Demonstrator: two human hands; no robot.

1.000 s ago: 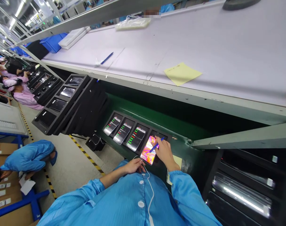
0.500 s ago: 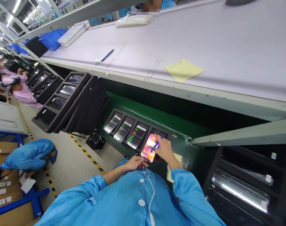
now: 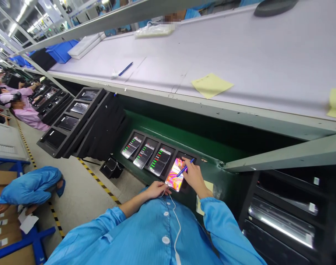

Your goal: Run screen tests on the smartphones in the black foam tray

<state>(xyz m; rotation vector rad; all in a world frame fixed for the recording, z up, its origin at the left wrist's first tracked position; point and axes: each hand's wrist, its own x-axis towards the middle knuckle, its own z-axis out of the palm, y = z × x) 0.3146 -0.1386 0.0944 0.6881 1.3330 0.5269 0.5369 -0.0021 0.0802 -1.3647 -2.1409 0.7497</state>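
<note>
A black tray [image 3: 161, 174] on the green surface bears several phones. Three of them show dark screens with green and red lines, among them the phone [image 3: 160, 161] nearest the lit one. At the tray's right end lies a phone with a bright pink and orange screen [image 3: 174, 176]. My right hand [image 3: 194, 176] is over its right side, fingers closed on a blue pen [image 3: 185, 168] that slants across the screen. By the phone's lower edge, my left hand [image 3: 157, 190] pinches the white cable [image 3: 177, 224], which hangs down over my blue smock.
Stacked black trays [image 3: 82, 121] with phones stand at the left, more phones in a black tray [image 3: 284, 217] at the right. A white shelf [image 3: 240, 55] above holds yellow notes [image 3: 212, 85] and another pen [image 3: 126, 69]. A person in blue [image 3: 32, 187] bends over boxes.
The camera view has shifted slightly. My left hand has moved a little up and left near the phone's lower edge; the pen in my right hand is tilted more flatly across the screen.
</note>
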